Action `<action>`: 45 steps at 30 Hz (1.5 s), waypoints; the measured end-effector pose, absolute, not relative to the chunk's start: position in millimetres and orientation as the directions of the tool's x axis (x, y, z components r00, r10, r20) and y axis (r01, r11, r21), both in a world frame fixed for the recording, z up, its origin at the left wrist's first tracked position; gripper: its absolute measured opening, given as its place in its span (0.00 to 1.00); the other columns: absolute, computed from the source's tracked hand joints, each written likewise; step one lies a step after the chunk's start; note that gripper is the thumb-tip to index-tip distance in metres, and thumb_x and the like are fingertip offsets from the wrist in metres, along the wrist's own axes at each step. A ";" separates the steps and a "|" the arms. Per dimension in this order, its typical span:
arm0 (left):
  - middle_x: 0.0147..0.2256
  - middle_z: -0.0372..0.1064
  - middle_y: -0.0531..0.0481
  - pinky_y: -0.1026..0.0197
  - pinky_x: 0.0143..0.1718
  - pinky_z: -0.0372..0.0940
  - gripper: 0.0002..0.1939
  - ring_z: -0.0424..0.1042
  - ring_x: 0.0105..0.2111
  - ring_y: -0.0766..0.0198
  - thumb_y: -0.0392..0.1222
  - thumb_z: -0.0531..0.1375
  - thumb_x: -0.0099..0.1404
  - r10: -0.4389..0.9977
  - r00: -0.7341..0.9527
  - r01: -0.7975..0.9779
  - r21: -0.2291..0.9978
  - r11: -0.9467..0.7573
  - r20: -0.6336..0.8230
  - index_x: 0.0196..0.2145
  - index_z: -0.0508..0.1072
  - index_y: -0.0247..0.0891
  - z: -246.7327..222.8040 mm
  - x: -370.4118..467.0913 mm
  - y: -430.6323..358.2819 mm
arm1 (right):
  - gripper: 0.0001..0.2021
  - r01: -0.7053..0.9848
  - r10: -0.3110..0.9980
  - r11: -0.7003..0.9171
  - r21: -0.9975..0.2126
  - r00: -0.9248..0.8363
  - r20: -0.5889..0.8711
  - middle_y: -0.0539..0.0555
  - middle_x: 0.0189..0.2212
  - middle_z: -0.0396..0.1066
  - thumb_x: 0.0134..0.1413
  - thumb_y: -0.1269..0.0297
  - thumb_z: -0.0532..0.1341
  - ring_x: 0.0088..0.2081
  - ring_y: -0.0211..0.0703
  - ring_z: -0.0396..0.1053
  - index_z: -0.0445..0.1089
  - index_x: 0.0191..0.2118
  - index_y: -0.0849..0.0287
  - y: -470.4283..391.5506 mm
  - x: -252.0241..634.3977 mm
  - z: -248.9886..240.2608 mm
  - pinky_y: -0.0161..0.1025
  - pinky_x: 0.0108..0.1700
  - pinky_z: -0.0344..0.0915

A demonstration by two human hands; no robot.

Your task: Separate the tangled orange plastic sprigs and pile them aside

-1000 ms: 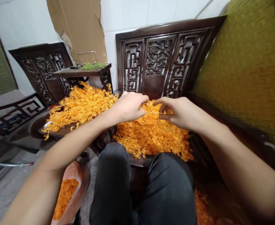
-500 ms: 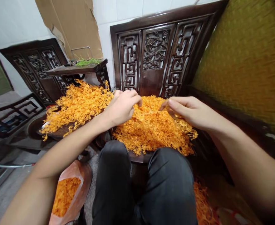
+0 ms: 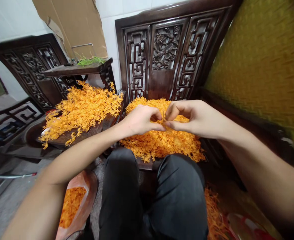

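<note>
A heap of small orange flower pieces (image 3: pixel 162 143) covers the seat of a dark carved wooden chair (image 3: pixel 167 50) in front of my knees. My left hand (image 3: pixel 139 120) and my right hand (image 3: pixel 192 116) meet just above this heap, fingertips touching, both pinching one thin orange strand (image 3: pixel 163 118) between them. A second heap of orange stringy flower stems (image 3: pixel 81 106) lies on the seat to the left, apart from both hands.
A bag (image 3: pixel 74 203) holding orange pieces sits on the floor by my left leg. More orange strands (image 3: pixel 214 216) lie on the floor at the right. A small wooden stand (image 3: pixel 74 70) bears green stems. A green patterned cushion (image 3: pixel 264 63) rises at the right.
My hands were a little apart with a strand stretched between them; now they have come together over the heap. The view has shifted slightly.
</note>
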State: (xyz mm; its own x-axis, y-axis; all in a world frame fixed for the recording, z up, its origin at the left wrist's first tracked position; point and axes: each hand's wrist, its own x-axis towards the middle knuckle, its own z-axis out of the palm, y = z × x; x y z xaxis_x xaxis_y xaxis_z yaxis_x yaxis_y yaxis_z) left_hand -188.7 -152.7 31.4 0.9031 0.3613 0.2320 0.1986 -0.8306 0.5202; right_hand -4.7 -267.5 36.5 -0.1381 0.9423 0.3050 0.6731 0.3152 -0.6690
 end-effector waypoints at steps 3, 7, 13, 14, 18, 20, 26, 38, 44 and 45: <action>0.31 0.77 0.50 0.63 0.37 0.68 0.05 0.74 0.32 0.68 0.34 0.67 0.58 0.428 0.857 0.178 0.616 -0.768 0.286 0.33 0.75 0.34 17.4 -181.4 -149.7 | 0.24 0.701 0.961 0.241 -0.671 -0.074 0.268 0.49 0.21 0.67 0.52 0.41 0.66 0.25 0.39 0.63 0.61 0.21 0.54 -266.2 -4.4 32.4 0.39 0.28 0.60; 0.30 0.76 0.52 0.62 0.36 0.67 0.07 0.72 0.30 0.67 0.30 0.61 0.57 0.404 0.861 0.213 0.503 -0.837 0.308 0.33 0.77 0.35 10.2 -183.1 -151.3 | 0.22 0.799 0.957 0.229 -0.556 -0.080 0.279 0.47 0.20 0.65 0.51 0.43 0.68 0.22 0.37 0.59 0.63 0.23 0.54 -265.7 -3.2 28.2 0.38 0.25 0.55; 0.40 0.80 0.47 0.54 0.50 0.69 0.19 0.78 0.41 0.60 0.26 0.54 0.59 0.377 0.913 0.320 0.302 -0.898 0.155 0.41 0.80 0.37 8.4 -187.7 -156.2 | 0.06 0.931 0.940 0.294 -0.215 -0.241 0.243 0.54 0.32 0.75 0.52 0.61 0.67 0.32 0.45 0.71 0.72 0.33 0.55 -263.7 4.7 15.4 0.40 0.34 0.62; 0.42 0.80 0.47 0.54 0.52 0.69 0.21 0.78 0.43 0.59 0.25 0.52 0.59 0.375 0.919 0.327 0.294 -0.898 0.123 0.43 0.80 0.37 8.5 -187.1 -157.0 | 0.04 0.949 0.943 0.271 -0.161 -0.229 0.240 0.56 0.33 0.76 0.54 0.64 0.65 0.33 0.46 0.71 0.73 0.35 0.55 -263.7 4.6 11.9 0.41 0.35 0.62; 0.46 0.79 0.45 0.54 0.53 0.68 0.23 0.77 0.46 0.59 0.27 0.51 0.63 0.408 0.912 0.366 0.353 -0.861 0.049 0.51 0.77 0.36 13.0 -182.7 -163.4 | 0.12 0.993 0.973 0.069 0.097 -0.089 0.214 0.60 0.32 0.76 0.58 0.73 0.55 0.28 0.48 0.71 0.73 0.44 0.60 -267.1 -5.7 6.2 0.42 0.31 0.55; 0.43 0.79 0.45 0.55 0.49 0.69 0.19 0.76 0.42 0.59 0.34 0.50 0.68 0.430 0.902 0.382 0.415 -0.826 0.027 0.47 0.79 0.36 16.9 -180.9 -167.5 | 0.14 0.980 0.972 0.006 0.199 -0.053 0.230 0.61 0.33 0.77 0.59 0.74 0.52 0.28 0.48 0.71 0.71 0.47 0.63 -270.3 -13.4 9.2 0.41 0.29 0.50; 0.28 0.73 0.50 0.56 0.38 0.64 0.21 0.69 0.30 0.62 0.56 0.56 0.70 0.407 0.905 0.334 0.381 -0.862 0.126 0.36 0.80 0.38 18.3 -181.7 -165.6 | 0.13 0.973 0.930 0.034 0.227 -0.114 0.351 0.59 0.35 0.78 0.67 0.65 0.51 0.30 0.45 0.71 0.68 0.49 0.62 -277.9 -18.0 12.1 0.39 0.28 0.43; 0.41 0.74 0.42 0.50 0.50 0.66 0.14 0.72 0.41 0.55 0.44 0.61 0.64 0.235 0.944 0.246 -0.018 -0.969 0.231 0.43 0.76 0.32 22.3 -205.1 -148.0 | 0.12 0.939 0.952 0.009 0.345 -0.114 0.284 0.52 0.30 0.75 0.65 0.66 0.52 0.25 0.40 0.65 0.74 0.40 0.57 -286.3 1.0 8.2 0.40 0.27 0.38; 0.46 0.72 0.41 0.49 0.50 0.64 0.31 0.70 0.48 0.52 0.67 0.59 0.64 0.276 0.920 0.265 0.077 -0.961 0.277 0.51 0.78 0.41 50.7 -209.6 -164.2 | 0.15 0.960 0.921 0.047 0.276 -0.149 0.361 0.53 0.28 0.75 0.66 0.64 0.51 0.23 0.38 0.61 0.76 0.41 0.58 -282.4 -15.9 12.0 0.40 0.28 0.38; 0.45 0.73 0.41 0.50 0.50 0.64 0.27 0.70 0.48 0.52 0.65 0.59 0.65 0.272 0.908 0.259 0.083 -0.962 0.320 0.47 0.80 0.40 53.3 -208.6 -164.5 | 0.15 0.964 0.910 0.048 0.263 -0.150 0.385 0.53 0.28 0.75 0.66 0.63 0.51 0.23 0.38 0.61 0.76 0.42 0.57 -281.5 -18.3 11.9 0.40 0.28 0.38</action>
